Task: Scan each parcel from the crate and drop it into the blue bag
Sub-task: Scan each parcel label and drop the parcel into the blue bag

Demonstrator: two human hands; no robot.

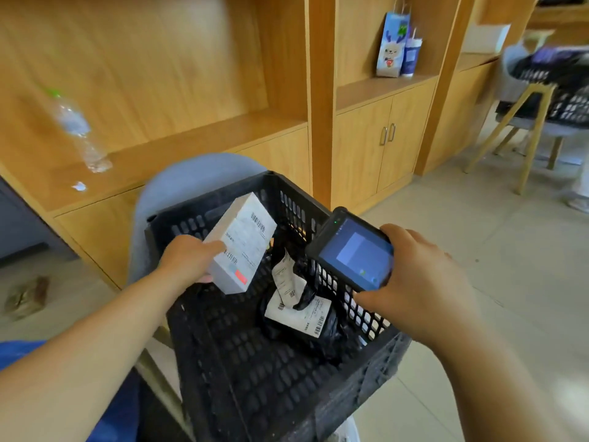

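Note:
My left hand grips a white box parcel with barcode labels, held tilted above the black plastic crate. In my right hand is a black handheld scanner, its lit screen facing up, just over the crate's right rim and right of the box. Inside the crate lie black bag parcels with white shipping labels. A blue fabric shows at the lower left edge; I cannot tell whether it is the bag.
The crate rests on a grey chair in front of wooden shelving. A clear water bottle stands on the left shelf, gift bags on the middle one. Another chair with black crates is at far right.

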